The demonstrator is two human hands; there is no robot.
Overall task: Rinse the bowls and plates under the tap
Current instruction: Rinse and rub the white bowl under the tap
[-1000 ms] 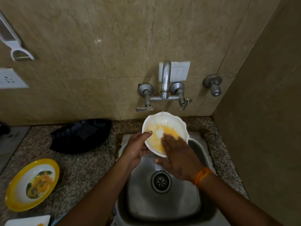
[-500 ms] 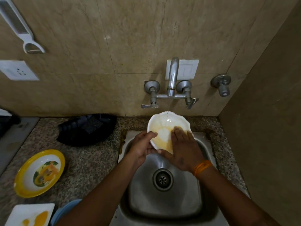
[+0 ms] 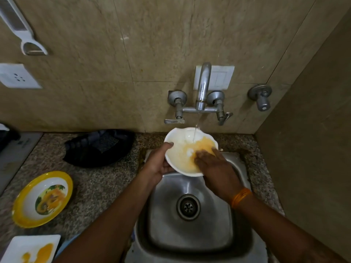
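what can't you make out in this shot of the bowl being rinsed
Head view only:
- White bowl: near inner wall hidden by the right hand; underside hidden by the left hand.
- Square white plate: cut off by the bottom edge.
- Black tray: contents too dark to identify.
- Sink: near rim cut off, partly behind the forearms.

head view — down over sink [image 3: 191,224]

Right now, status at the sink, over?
Left hand grips white bowl under running tap. Right hand rubs yellow residue inside. Yellow plate, square plate wait unrinsed. Nothing blocking.
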